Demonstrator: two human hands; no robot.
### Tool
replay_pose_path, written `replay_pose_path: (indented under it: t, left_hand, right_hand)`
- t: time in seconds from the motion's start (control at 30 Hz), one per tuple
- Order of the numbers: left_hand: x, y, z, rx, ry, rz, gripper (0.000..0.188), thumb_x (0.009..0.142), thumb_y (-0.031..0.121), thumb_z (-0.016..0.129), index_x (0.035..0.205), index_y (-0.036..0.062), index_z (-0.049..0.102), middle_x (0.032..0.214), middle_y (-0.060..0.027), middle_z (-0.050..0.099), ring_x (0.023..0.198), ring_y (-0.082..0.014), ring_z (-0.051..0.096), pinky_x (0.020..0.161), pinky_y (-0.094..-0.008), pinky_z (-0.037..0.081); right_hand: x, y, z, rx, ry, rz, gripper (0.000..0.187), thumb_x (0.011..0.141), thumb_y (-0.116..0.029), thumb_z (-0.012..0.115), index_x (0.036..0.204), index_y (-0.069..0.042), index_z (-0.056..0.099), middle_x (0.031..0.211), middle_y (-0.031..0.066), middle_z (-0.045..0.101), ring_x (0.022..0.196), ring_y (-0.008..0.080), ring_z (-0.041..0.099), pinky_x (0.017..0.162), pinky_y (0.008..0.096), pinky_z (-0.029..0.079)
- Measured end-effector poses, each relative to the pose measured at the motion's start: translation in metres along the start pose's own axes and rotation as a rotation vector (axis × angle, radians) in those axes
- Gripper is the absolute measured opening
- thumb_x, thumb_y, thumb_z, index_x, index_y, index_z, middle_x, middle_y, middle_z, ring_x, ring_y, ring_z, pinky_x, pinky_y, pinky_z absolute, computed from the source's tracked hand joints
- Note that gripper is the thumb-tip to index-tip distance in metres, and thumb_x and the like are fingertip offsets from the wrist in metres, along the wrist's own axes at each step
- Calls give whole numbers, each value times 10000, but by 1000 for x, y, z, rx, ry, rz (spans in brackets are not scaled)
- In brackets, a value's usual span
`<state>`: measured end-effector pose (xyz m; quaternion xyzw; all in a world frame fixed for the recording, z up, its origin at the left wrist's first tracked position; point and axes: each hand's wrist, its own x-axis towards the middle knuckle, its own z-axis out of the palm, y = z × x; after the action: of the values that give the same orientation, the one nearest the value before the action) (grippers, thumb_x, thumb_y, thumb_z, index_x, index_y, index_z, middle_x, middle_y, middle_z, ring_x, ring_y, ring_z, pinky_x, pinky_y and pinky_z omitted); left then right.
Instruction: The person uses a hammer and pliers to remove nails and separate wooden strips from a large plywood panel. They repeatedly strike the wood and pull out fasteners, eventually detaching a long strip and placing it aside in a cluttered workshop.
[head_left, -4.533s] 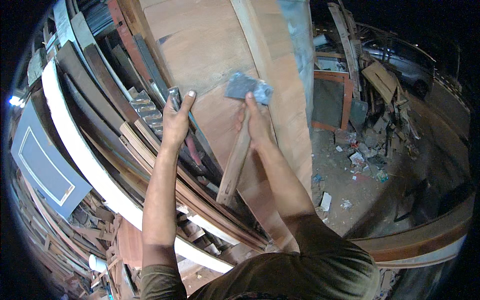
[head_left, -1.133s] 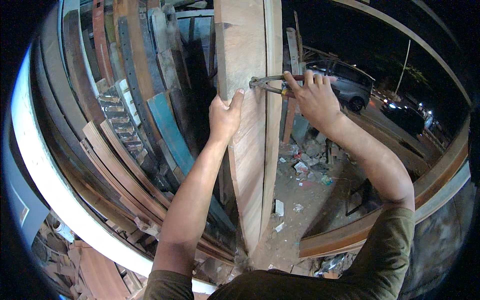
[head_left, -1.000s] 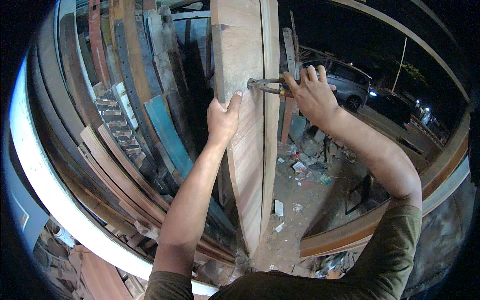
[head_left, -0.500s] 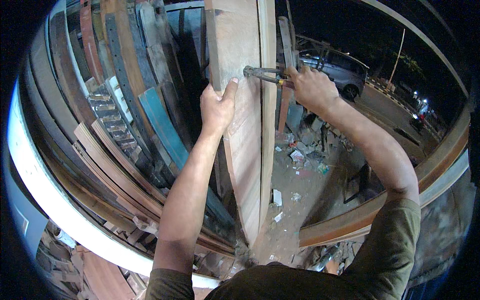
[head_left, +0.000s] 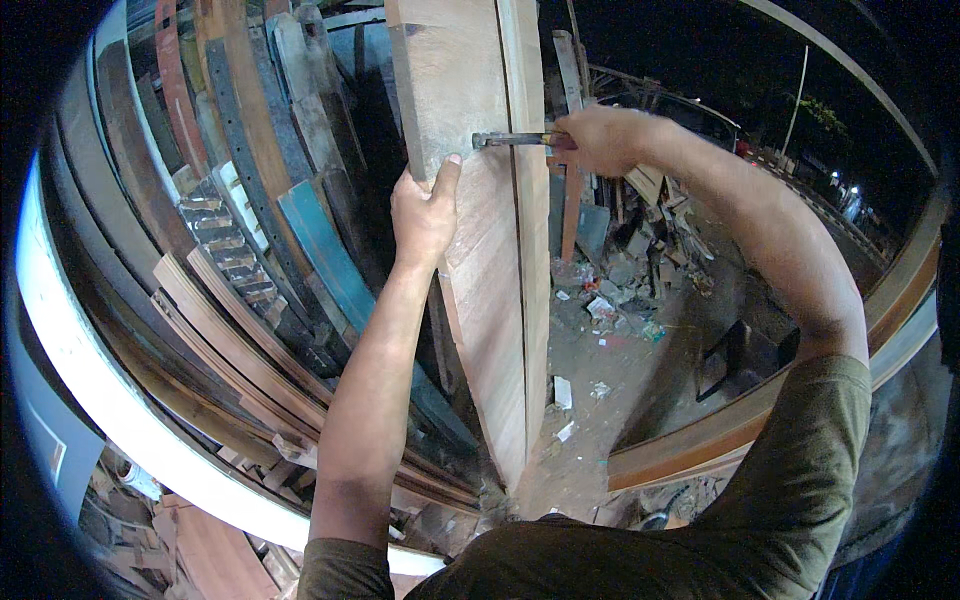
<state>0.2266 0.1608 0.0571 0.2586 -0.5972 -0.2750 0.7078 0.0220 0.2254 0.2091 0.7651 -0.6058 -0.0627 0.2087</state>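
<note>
A long pale wooden board stands upright before me. My left hand is closed round its left edge, the thumb lying on the front face. In my right hand are the handles of a pair of pincers. The pincers lie level across the board, seen nearly edge-on. Their head touches the board's face just above my left thumb. Whatever the jaws grip, if anything, is too small to make out.
Many old planks lean on the left, with a teal board among them. A white curved edge sweeps below. Rubble and litter cover ground at right. A brown wooden beam crosses the lower right. Beyond lies a dark street.
My right hand has turned the pincers from slanting, with both handles showing, to level and edge-on. My right forearm has risen. The board and my left hand sit slightly further left in view.
</note>
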Motion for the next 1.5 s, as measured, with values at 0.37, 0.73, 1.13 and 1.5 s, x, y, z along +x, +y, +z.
replay_pose_path:
  t: [0.37, 0.73, 1.13, 1.5]
  left_hand:
    - [3, 0, -4, 23, -12, 0, 378, 943, 272, 664, 1140, -51, 657, 1059, -160, 730, 993, -216, 687, 899, -336, 496]
    - [2, -3, -1, -11, -55, -35, 417, 956, 302, 662, 1183, -46, 635, 1100, -109, 697, 1014, -190, 632, 927, -321, 462]
    - [-2, 1, 0, -20, -4, 25, 383, 953, 280, 663, 1125, -62, 656, 1051, -125, 722, 966, -181, 660, 886, -324, 488]
    - [-4, 11, 2, -1, -15, -16, 440, 945, 309, 672, 1181, -60, 631, 1127, -132, 690, 1039, -208, 633, 948, -328, 458]
  right_hand:
    - [-24, -28, 76, 308, 326, 225, 311, 1008, -269, 509, 1134, 5, 584, 841, 256, 672, 837, 440, 665, 763, 540, 514]
    - [10, 12, 24, 151, -29, -15, 325, 971, -257, 531, 1114, 21, 621, 937, 248, 689, 912, 406, 667, 814, 488, 513]
    - [-11, -29, 113, 444, 414, 228, 270, 979, -217, 511, 1106, -3, 616, 900, 256, 681, 877, 440, 666, 799, 549, 512]
    - [7, 9, 45, 213, 109, -48, 292, 954, -212, 509, 1085, 15, 635, 959, 260, 685, 933, 419, 668, 833, 490, 520]
